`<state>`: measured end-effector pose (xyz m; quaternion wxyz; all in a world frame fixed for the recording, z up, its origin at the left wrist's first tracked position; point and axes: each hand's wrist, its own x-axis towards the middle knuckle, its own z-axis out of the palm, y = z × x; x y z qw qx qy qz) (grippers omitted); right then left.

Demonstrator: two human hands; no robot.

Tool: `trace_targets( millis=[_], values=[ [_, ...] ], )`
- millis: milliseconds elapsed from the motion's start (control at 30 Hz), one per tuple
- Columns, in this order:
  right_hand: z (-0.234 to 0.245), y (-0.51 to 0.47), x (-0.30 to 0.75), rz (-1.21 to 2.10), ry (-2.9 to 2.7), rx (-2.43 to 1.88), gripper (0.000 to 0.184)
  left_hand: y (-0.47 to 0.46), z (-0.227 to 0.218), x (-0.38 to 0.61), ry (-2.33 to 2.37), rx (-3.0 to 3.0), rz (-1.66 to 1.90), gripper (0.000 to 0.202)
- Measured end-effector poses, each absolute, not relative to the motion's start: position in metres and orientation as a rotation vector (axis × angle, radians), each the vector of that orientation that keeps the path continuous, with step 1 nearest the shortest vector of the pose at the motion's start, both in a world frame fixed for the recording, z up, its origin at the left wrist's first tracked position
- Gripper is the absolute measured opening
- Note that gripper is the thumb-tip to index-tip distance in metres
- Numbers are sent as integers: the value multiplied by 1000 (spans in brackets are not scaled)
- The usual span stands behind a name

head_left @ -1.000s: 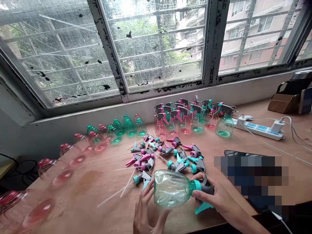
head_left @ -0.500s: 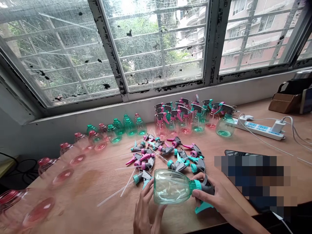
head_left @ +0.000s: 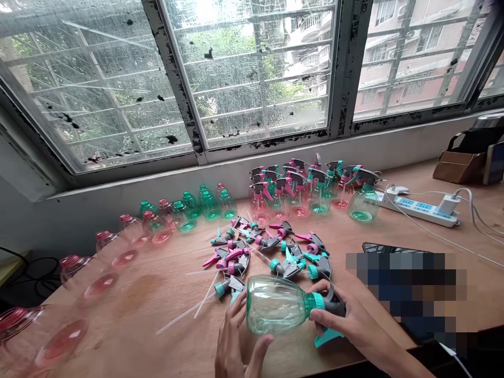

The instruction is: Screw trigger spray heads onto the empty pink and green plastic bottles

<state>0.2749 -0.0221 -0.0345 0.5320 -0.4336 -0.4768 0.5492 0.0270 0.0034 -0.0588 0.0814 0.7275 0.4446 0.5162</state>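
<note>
A clear green spray bottle [head_left: 275,307] lies on its side in the air above the table's front, base to the left. My right hand [head_left: 346,320] is closed around its turquoise collar and dark grey spray head, the turquoise trigger [head_left: 328,337] pointing down. At the base, my left hand [head_left: 240,336] cups the bottle, fingertips against its far left edge and thumb along the lower side. Just beyond lies a pile of loose spray heads [head_left: 289,265] in grey with pink or turquoise parts, some with thin clear tubes [head_left: 185,313].
Open red bottles [head_left: 101,284] and green bottles [head_left: 185,216] curve along the left and back. Bottles with spray heads [head_left: 280,202] stand grouped by the window wall. At right are a power strip [head_left: 423,207], cables, a brown box [head_left: 459,165] and a dark, partly blurred device [head_left: 388,249].
The bottle's base has dipped slightly and turned a little in my hands. My left thumb has come out from behind the bottle to its near lower side. My right hand keeps its hold.
</note>
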Motion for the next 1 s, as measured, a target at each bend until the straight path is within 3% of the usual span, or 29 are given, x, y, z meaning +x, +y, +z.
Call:
trace_targets(
  millis=[267,433,567,800,1000],
  values=[
    [-37,-21,275,1316,-1061,-1028,39,6,-64,27,1317,2270,1577,44],
    [-35,-21,275,1315,-1102,-1028,39,2,-57,29,1358,2278,1537,70],
    [-35,-22,274,1300,-1113,-1042,39,1,-54,29,1350,2211,1517,54],
    [-33,-22,273,1305,-1065,-1056,39,4,-60,28,1347,2302,1465,46],
    [-36,-22,275,1296,-1094,-1054,38,2,-57,26,1341,2284,1490,61]
  ],
)
